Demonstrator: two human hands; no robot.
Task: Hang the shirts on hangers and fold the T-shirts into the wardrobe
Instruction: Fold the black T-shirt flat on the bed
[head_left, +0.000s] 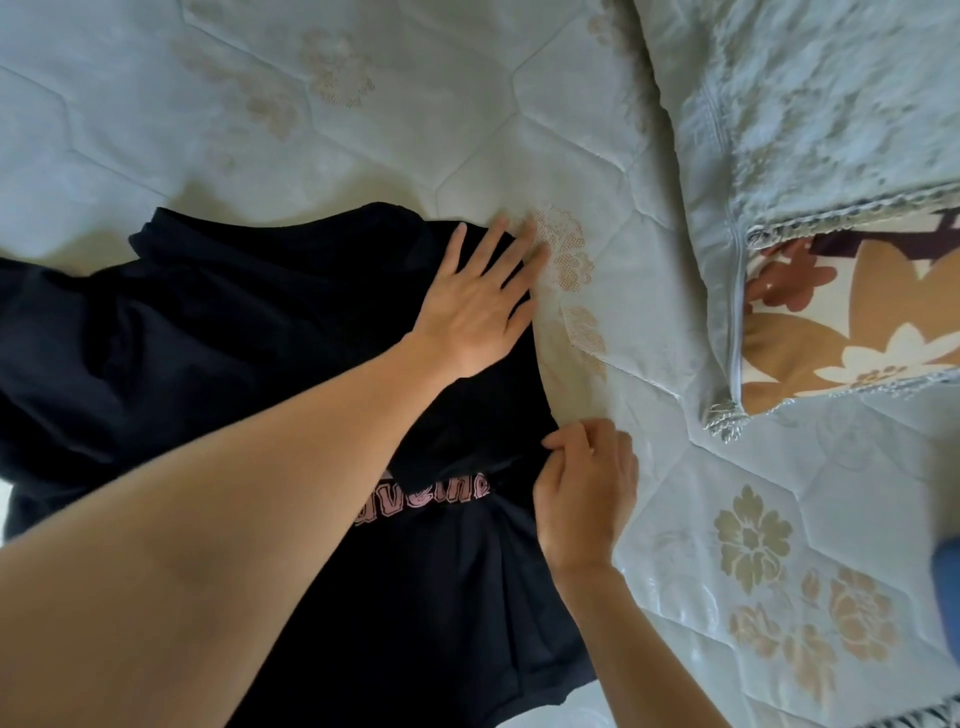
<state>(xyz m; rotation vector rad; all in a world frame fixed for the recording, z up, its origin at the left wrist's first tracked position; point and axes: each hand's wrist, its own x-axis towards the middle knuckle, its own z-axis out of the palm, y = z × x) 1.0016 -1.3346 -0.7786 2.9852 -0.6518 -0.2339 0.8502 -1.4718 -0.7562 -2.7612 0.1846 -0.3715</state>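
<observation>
A black T-shirt (291, 332) with pink lettering (431, 493) lies spread on the pale quilted bed (363, 130), a folded part of it lying over the print; the left hand (478, 301) lies flat on its upper right part, fingers straight and spread, the fingertips reaching past the cloth's edge onto the bed. The right hand (584, 493) is at the T-shirt's right edge beside the lettering, fingers curled and pinching the black cloth; to the right a pale patterned pillow (810, 130) lies on the bed, its open zipped end showing a brown floral inner cover (852, 322).
</observation>
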